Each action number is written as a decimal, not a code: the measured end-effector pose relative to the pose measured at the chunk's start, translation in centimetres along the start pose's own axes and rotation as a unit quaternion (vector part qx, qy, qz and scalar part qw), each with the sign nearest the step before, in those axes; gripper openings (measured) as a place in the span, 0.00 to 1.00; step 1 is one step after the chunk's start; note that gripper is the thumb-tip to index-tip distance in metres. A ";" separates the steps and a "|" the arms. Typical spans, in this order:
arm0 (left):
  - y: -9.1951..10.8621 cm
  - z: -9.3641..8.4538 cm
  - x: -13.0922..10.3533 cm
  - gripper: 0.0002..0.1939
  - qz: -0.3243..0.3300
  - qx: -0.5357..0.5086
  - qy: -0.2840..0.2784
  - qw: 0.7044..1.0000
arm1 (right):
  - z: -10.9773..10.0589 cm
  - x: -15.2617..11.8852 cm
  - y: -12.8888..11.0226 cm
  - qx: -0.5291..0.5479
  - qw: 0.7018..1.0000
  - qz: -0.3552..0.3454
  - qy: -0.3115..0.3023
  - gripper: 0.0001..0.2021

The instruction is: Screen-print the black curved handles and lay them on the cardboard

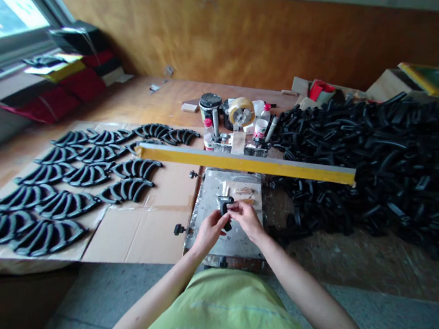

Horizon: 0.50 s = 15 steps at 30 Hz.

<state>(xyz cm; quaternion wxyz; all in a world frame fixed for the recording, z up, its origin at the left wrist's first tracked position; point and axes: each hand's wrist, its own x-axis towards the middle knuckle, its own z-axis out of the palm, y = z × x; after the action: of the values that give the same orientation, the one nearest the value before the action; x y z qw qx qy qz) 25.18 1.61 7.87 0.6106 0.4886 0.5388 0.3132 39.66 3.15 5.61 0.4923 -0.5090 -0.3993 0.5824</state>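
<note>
Between my two hands is a small curved black plastic piece, perhaps a handle (227, 204), above a grey metal plate (211, 243). My left hand (212, 230) pinches its lower end. From the other side, my right hand (245, 217) grips its upper part with thumb and fingers. Just beyond the hands, a long bar with a yellow front and grey top, likely a screen frame (246, 163), spans the plate. Small brownish strips (244, 192) lie on the plate behind the piece.
Rows of similar black pieces (81, 174) fan out on cardboard (139, 229) at left. A large heap of them (388, 162) covers the right side. Behind the frame stand a tape roll (242, 112), a tub (210, 104) and red-capped bottles (266, 111). Black knobs (180, 229) stick out left of the plate.
</note>
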 end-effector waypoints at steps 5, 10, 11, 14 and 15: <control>-1.1 -1.7 0.3 0.18 -0.039 0.187 0.040 0.981 | -5.8 2.3 -0.4 -0.114 0.994 0.002 0.001 0.09; -2.1 -1.8 0.1 0.16 -0.026 0.531 0.054 0.845 | -14.1 8.5 -3.0 -0.250 0.955 -0.025 0.156 0.07; -2.3 -1.5 0.0 0.16 -0.017 0.566 0.058 0.822 | -15.3 10.2 -3.6 -0.268 0.949 -0.029 0.165 0.07; -3.1 -0.6 0.0 0.17 -0.008 0.611 0.075 0.788 | -18.1 15.7 -5.1 -0.296 0.938 -0.036 0.174 0.07; -3.3 -0.5 0.1 0.17 -0.013 0.611 0.081 0.788 | -18.6 17.5 -5.5 -0.310 0.934 -0.037 0.176 0.07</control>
<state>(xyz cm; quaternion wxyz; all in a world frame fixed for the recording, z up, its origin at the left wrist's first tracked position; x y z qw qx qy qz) 24.27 0.71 4.78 0.1433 0.7252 0.6716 -0.0510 58.97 20.71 4.36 0.3934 -0.7157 -0.4853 0.3123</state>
